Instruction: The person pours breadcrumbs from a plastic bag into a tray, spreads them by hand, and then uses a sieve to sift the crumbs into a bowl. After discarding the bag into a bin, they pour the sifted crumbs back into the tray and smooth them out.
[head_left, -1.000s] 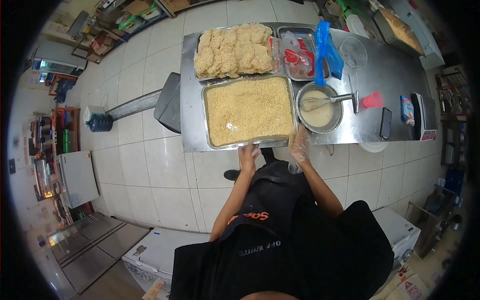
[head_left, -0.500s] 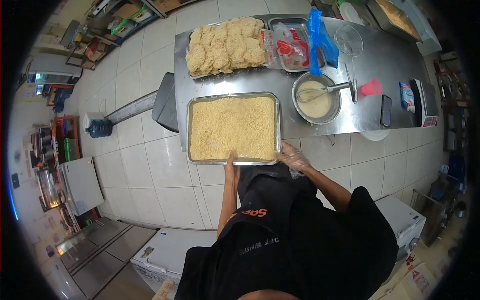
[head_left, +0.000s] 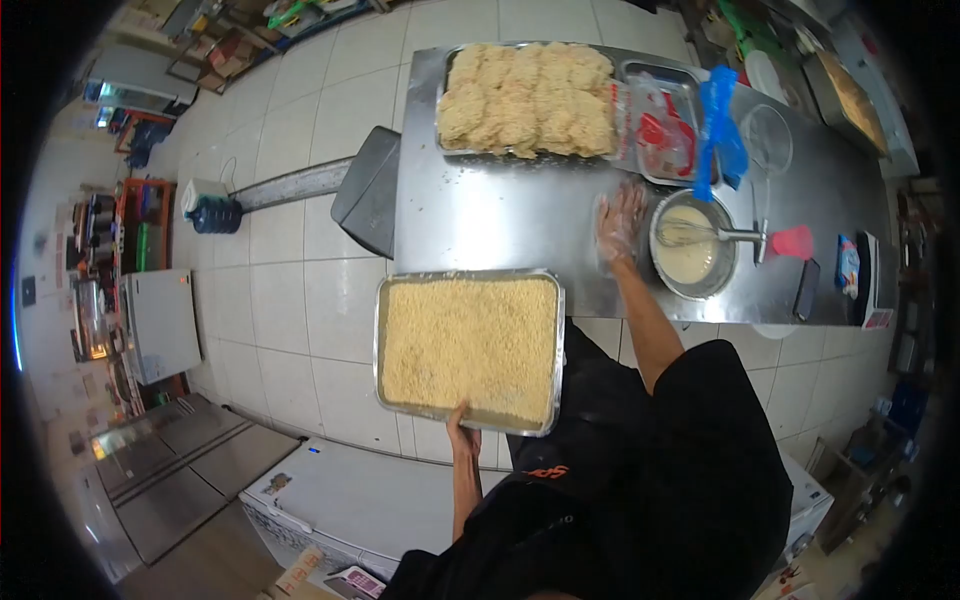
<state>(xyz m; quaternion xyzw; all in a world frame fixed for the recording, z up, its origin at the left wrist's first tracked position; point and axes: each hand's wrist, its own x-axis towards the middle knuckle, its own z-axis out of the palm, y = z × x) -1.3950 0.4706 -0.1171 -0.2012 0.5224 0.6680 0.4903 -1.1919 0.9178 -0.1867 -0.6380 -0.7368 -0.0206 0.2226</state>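
Note:
My left hand (head_left: 463,430) grips the near rim of a metal tray (head_left: 560,350) filled with pale yellow crumbs (head_left: 470,340); the tray is held off the table's front edge. My right hand (head_left: 620,220), in a clear plastic glove, lies flat with spread fingers on the steel table (head_left: 500,220), holding nothing. Just right of it stands a metal bowl (head_left: 728,270) of pale batter with a whisk (head_left: 690,233) in it. At the back, a second tray (head_left: 441,130) bears piled crumb-coated pieces (head_left: 530,100).
Behind the bowl are a tray with a red-printed plastic bag (head_left: 662,130), a blue bag (head_left: 716,130) and a strainer (head_left: 768,140). A pink cup (head_left: 791,242), a phone (head_left: 807,290) and a scale (head_left: 868,270) sit farther right. A dark bin (head_left: 368,195) adjoins the table's left side.
The crumb tray has come off the table toward my body, held by my left hand. My right hand has let go of its corner and moved forward onto the tabletop. The view has shifted.

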